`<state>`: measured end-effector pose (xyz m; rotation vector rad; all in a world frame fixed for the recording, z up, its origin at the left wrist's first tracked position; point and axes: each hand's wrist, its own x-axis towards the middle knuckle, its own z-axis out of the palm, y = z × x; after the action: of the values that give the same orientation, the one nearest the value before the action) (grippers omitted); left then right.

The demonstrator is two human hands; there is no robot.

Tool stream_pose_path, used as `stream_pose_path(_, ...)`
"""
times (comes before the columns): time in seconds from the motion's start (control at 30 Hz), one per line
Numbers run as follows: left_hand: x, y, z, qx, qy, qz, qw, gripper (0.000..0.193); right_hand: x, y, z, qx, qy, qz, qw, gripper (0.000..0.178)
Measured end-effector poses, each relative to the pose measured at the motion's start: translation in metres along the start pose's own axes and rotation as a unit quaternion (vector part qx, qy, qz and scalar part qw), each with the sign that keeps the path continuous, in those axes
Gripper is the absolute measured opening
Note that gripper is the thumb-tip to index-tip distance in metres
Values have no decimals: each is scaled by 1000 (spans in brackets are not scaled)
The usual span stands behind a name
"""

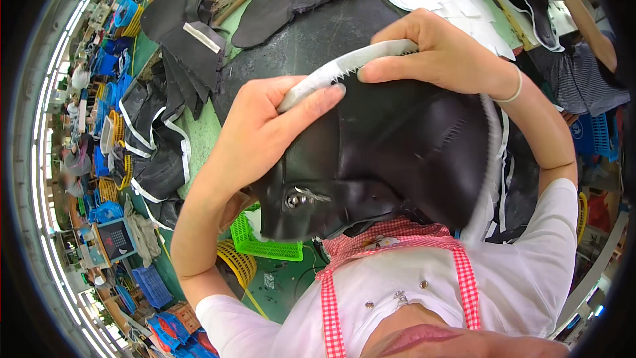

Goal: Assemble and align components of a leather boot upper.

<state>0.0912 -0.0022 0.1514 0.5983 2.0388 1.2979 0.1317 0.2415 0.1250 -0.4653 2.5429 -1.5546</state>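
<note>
The left hand (255,129) is angled inward, its fingers partly hidden behind the white edging (331,71) pinched under its thumb. The black leather (391,149) is held before the checked apron (412,232), underside unseen. By the curled right hand (450,59), the edging is pinched, some fingers concealed.

A glossy near-black leather piece (371,139) contrasts with its white edging strip (344,64), a red-and-white gingham apron (468,285) and a plain white short-sleeved shirt (520,265), while a lime-green plastic basket (273,250), a yellow plastic basket (242,266) and a co-worker's dark, pale-striped top (583,73) add colour.
</note>
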Motion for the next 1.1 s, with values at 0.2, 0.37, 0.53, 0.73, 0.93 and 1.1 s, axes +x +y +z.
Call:
stream_pose_path(0.2, -6, -58, 32, 266, -31, 36, 963, 39, -44, 54, 8, -2, -150, 210, 966, 47)
stream_pose_path(0.37, -14, -144, 99, 405, 60, 140, 902, 23, -94, 144, 86, -225, 27, 20, 974, 29)
stream_pose_path(0.53, 6, -99, 66, 385, 36, 240, 890, 28, -42, 130, 4, -230, 225, -16, 947, 12)
stream_pose_path(0.73, 148, -93, 57, 314, 66, 370, 872, 27, 24, 205, -79, -443, 290, 3, 849, 48)
stream_pose_path(0.93, 282, -101, 81, 312, 177, 380, 852, 50, 50, 206, -69, -508, 238, 64, 826, 37)
stream_pose_path(1.1, 306, -131, 84, 383, 228, 412, 795, 57, 69, 217, -68, -540, 224, 50, 810, 14)
